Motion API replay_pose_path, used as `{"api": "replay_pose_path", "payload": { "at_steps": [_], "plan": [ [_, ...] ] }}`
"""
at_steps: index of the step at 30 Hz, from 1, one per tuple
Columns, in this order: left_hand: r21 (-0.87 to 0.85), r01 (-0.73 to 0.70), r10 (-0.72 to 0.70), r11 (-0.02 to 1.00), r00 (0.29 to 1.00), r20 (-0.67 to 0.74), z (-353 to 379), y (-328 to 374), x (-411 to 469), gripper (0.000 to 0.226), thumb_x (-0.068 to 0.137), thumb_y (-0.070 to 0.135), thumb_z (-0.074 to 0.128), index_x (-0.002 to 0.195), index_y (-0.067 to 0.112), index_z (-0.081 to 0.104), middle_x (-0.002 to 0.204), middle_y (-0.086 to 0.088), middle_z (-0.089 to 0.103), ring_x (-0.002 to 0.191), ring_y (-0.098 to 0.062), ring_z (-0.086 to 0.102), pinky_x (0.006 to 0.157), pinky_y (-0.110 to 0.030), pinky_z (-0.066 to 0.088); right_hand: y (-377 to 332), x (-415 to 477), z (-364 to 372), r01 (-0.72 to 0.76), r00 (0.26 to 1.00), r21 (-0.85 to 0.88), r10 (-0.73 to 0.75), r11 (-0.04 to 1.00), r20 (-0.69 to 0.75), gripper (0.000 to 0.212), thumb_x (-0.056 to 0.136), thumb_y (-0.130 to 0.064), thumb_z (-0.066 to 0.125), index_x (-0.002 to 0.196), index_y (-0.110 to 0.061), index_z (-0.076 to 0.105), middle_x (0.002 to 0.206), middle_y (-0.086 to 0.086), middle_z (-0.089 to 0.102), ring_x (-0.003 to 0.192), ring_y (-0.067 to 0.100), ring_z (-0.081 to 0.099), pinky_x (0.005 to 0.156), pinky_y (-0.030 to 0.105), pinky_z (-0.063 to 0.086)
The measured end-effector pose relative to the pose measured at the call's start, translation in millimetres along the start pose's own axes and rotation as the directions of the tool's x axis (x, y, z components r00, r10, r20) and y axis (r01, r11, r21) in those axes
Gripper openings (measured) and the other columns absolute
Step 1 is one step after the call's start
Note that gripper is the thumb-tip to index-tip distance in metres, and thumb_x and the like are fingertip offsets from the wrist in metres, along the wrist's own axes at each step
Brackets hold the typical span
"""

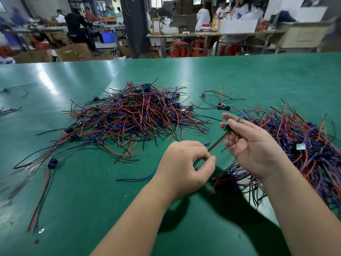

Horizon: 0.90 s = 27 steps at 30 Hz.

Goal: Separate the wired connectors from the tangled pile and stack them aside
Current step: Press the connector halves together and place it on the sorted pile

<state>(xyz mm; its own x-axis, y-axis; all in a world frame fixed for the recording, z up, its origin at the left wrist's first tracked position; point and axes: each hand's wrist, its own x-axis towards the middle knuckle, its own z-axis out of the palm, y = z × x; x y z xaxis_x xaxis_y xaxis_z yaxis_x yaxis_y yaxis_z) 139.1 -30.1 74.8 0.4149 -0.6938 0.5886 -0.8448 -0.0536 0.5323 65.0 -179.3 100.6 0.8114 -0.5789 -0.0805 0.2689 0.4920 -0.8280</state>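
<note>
Connector [228, 128], small and dark, is pinched between thumb and fingertips of the right hand [254, 146], held up above the green table [92, 182]. Its red-and-black wire [215, 145] slants down to the left hand [184, 169], which pinches it thumb against forefinger. Tangled pile [136, 115] of red, blue and black leads lies mid-table beyond the left hand; separated stack [310, 150] lies to the right, just behind the right hand, with one loose wired piece [222, 106] between the two heaps.

Right edge cuts off the wire stack [304, 145], held connector [228, 128] motion-blurred, background workers [75, 23] blurred
</note>
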Motion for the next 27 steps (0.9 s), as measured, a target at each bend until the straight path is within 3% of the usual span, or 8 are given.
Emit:
{"api": "replay_pose_path", "payload": {
  "at_steps": [3, 6, 9, 12, 14, 18, 21, 27],
  "plan": [
    [0.128, 0.132, -0.126, 0.983, 0.991, -0.052, -2, -3, 1, 0.044, 0.085, 0.044, 0.055, 0.05, 0.017, 0.048, 0.049, 0.008, 0.046, 0.055, -0.016, 0.048, 0.07, -0.031, 0.039, 0, -1, -1, 0.071, 0.997, -0.083, -0.073, 0.994, -0.023, 0.012, 0.082, -0.007, 0.059, 0.089, -0.009, 0.068, 0.063, -0.002, 0.066, 0.05, 0.004, 0.055, 0.05, 0.013, 0.046],
    [0.057, 0.224, -0.21, 0.973, 0.959, -0.19, -4, -3, 0, 0.043, 0.077, 0.057, 0.056, 0.059, 0.018, 0.051, 0.064, 0.005, 0.062, 0.067, -0.014, 0.06, 0.075, -0.037, 0.047, 5, -3, 3, 0.149, 0.987, -0.287, -0.16, 0.946, -0.014, 0.008, 0.072, -0.01, 0.067, 0.079, -0.007, 0.068, 0.057, 0.0, 0.066, 0.05, 0.008, 0.061, 0.049, 0.015, 0.049],
    [-0.073, 0.184, -0.194, 0.98, 0.966, -0.173, -3, -4, 1, 0.037, 0.07, 0.043, 0.079, 0.088, 0.017, 0.06, 0.087, 0.007, 0.067, 0.076, -0.007, 0.063, 0.075, -0.029, 0.052, 15, -6, 8, 0.144, 0.989, -0.34, -0.145, 0.929, 0.022, 0.013, 0.062, -0.012, 0.071, 0.072, -0.006, 0.066, 0.055, 0.005, 0.066, 0.047, 0.013, 0.062, 0.046, 0.018, 0.05],
    [-0.156, 0.199, -0.215, 0.968, 0.972, -0.098, 2, -5, 2, 0.028, 0.069, 0.026, 0.084, 0.091, 0.015, 0.07, 0.08, 0.005, 0.072, 0.069, -0.005, 0.063, 0.07, -0.029, 0.053, 22, -7, 9, 0.208, 0.978, -0.484, -0.196, 0.85, 0.077, 0.009, 0.068, -0.007, 0.076, 0.065, -0.01, 0.068, 0.053, 0.006, 0.066, 0.043, 0.011, 0.057, 0.043, 0.019, 0.046],
    [-0.345, 0.332, -0.361, 0.878, 0.932, -0.02, 4, -3, 3, 0.016, 0.071, 0.016, 0.083, 0.083, 0.016, 0.073, 0.073, 0.004, 0.073, 0.064, -0.005, 0.066, 0.066, -0.025, 0.055, 23, -6, 6, 0.261, 0.962, -0.581, -0.255, 0.77, 0.095, 0.017, 0.074, -0.009, 0.076, 0.06, -0.011, 0.066, 0.046, 0.003, 0.06, 0.039, 0.009, 0.049, 0.04, 0.017, 0.039],
    [-0.619, 0.577, -0.529, 0.533, 0.798, 0.288, 5, -1, 4, 0.012, 0.079, 0.004, 0.074, 0.079, 0.016, 0.07, 0.064, 0.002, 0.07, 0.057, -0.009, 0.066, 0.054, -0.019, 0.051, 19, -4, 2, 0.283, 0.957, -0.683, -0.242, 0.673, 0.158, 0.022, 0.072, -0.017, 0.078, 0.06, -0.006, 0.063, 0.04, 0.001, 0.052, 0.036, 0.009, 0.043, 0.039, 0.017, 0.035],
    [-0.621, 0.635, -0.521, 0.459, 0.759, 0.39, 3, 1, 4, 0.008, 0.08, 0.007, 0.074, 0.08, 0.013, 0.068, 0.071, -0.003, 0.069, 0.059, -0.013, 0.067, 0.056, -0.021, 0.053, 11, -6, 2, 0.253, 0.96, -0.625, -0.273, 0.738, 0.066, 0.03, 0.065, -0.029, 0.076, 0.058, -0.005, 0.06, 0.04, 0.001, 0.053, 0.034, 0.008, 0.043, 0.038, 0.016, 0.035],
    [-0.423, 0.602, -0.422, 0.677, 0.789, 0.446, 11, 5, -1, 0.016, 0.075, 0.017, 0.081, 0.069, 0.025, 0.068, 0.068, 0.008, 0.069, 0.062, -0.003, 0.06, 0.065, -0.017, 0.048, -19, -5, -10, 0.313, 0.871, -0.217, -0.371, 0.925, -0.321, 0.021, 0.074, -0.02, 0.074, 0.065, -0.015, 0.056, 0.047, -0.008, 0.058, 0.04, 0.003, 0.05, 0.044, 0.014, 0.043]
  ]
}}
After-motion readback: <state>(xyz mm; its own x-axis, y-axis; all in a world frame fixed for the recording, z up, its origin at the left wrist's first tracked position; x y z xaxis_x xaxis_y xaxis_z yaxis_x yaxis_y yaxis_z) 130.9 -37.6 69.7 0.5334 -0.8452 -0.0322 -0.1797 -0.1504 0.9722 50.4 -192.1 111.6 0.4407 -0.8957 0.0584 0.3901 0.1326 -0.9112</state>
